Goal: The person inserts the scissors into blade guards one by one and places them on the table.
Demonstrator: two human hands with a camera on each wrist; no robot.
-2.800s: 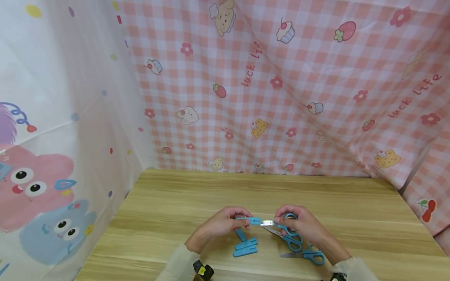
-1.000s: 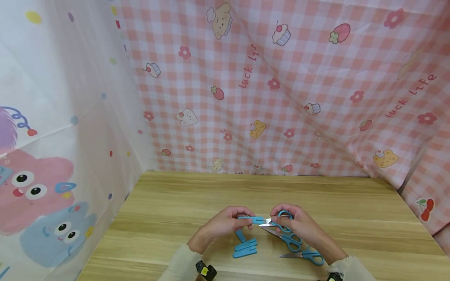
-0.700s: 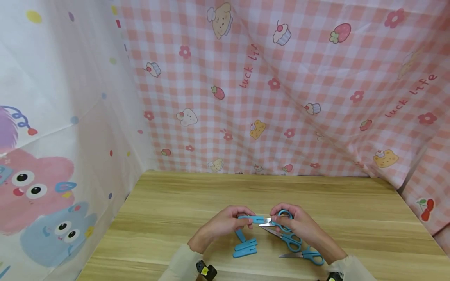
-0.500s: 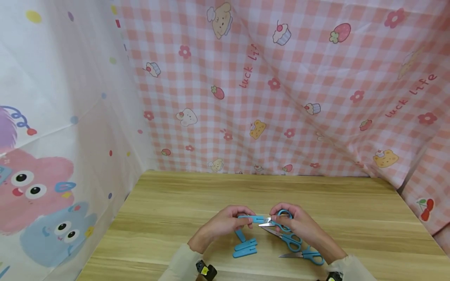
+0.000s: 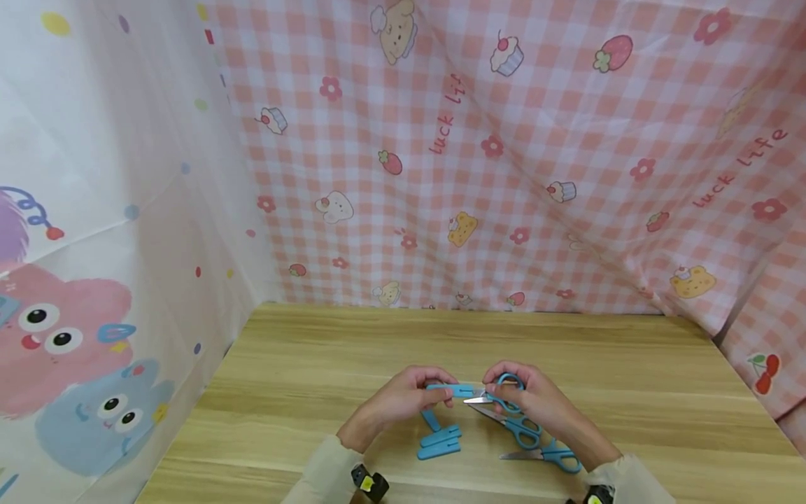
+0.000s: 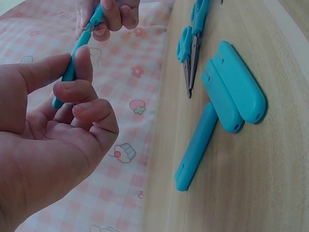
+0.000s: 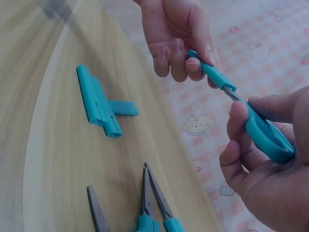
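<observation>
In the head view my left hand (image 5: pixel 412 392) pinches a blue blade cover (image 5: pixel 462 390) between thumb and fingers. Opposite it, my right hand (image 5: pixel 529 393) grips a pair of scissors by its blue handle (image 7: pixel 270 137). The blade (image 7: pixel 230 94) runs into the cover's slotted end, with a short stretch of metal showing between the two. Below on the table (image 5: pixel 315 350) lie more scissors, one pair (image 5: pixel 524 430) under the right hand and another (image 5: pixel 557 456) nearer me. Their blades are bare, and the right hand partly hides a further bare blade (image 5: pixel 476 400).
Three loose blue covers lie below my left hand: two side by side, the upper (image 5: pixel 441 436) and the lower (image 5: pixel 439 449), and a third cover (image 6: pixel 197 147) at an angle to them. A pink checked cloth (image 5: pixel 441 175) hangs behind the table, a white printed one (image 5: pixel 164 231) at left.
Since the earliest frame my right hand has moved left toward the cover, and less of the held blade shows outside it. The loose covers and the scissors on the table stay put.
</observation>
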